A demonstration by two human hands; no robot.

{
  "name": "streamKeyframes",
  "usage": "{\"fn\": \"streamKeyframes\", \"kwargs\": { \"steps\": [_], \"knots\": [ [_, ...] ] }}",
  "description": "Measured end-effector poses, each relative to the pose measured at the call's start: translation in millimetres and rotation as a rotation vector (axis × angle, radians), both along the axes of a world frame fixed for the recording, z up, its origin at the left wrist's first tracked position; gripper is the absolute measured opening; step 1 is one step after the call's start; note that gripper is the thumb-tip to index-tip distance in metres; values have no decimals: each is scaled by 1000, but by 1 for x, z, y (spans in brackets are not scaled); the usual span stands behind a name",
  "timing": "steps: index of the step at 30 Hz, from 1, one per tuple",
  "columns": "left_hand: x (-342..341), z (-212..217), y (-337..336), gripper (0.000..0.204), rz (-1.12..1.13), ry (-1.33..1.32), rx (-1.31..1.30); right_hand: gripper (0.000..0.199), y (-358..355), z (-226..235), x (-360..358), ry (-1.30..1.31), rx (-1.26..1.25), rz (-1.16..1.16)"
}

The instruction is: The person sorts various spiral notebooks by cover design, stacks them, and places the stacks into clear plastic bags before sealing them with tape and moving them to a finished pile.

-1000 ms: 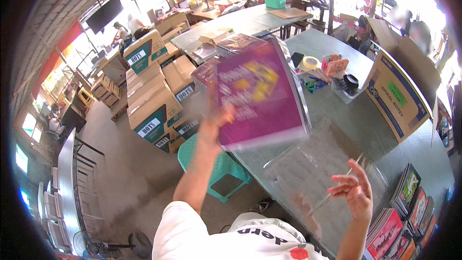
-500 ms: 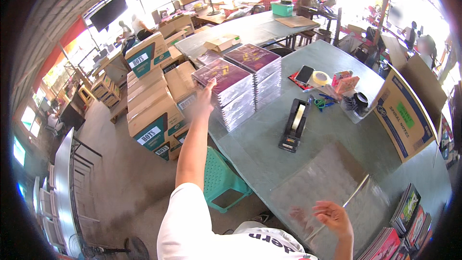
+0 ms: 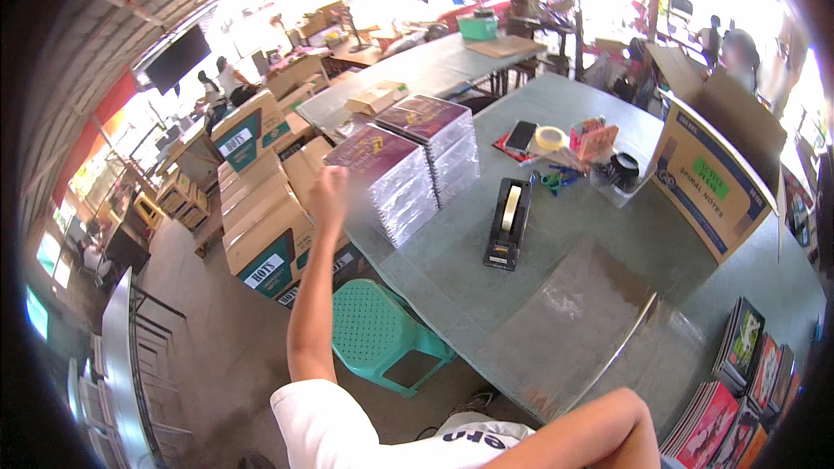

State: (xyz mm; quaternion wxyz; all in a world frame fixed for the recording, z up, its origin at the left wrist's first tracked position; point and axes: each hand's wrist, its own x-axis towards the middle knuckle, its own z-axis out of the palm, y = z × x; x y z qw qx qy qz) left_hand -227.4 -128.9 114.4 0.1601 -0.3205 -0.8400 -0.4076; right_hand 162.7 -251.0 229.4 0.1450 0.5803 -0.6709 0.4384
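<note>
Two side-by-side stacks of spiral notebooks with maroon covers and clear wrapping, a left stack and a right stack, stand on the grey table. My left hand is at the near-left edge of the left stack, fingers drawn in and smeared by motion; whether it grips anything is unclear. My right arm is bent at the lower edge, and its hand is out of sight. Clear plastic sheets lie flat near that arm. Beyond them stands a black tape dispenser.
Cardboard boxes are piled left of the table, beside a green stool. An open carton stands at the right. A phone, tape roll and scissors lie behind the dispenser. Colourful notebooks sit lower right.
My left hand has come off the top of the left stack toward its near-left edge. My right hand has left the plastic sheets and gone out of view. The view has shifted slightly.
</note>
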Motion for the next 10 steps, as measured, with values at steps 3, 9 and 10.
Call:
{"fn": "streamKeyframes", "kwargs": {
  "steps": [3, 9, 10],
  "knots": [
    [122, 34, 45, 22, -331, 112, 107, 33, 3, -35, 66, -79, -161, -41],
    [391, -11, 75, 24, -1038, 540, -643, 42, 49, -8, 270, -399, -489, -231],
    [431, -21, 81, 25, -1138, 641, -703, 42, 41, -5, 299, -404, -496, -296]
  ]
}}
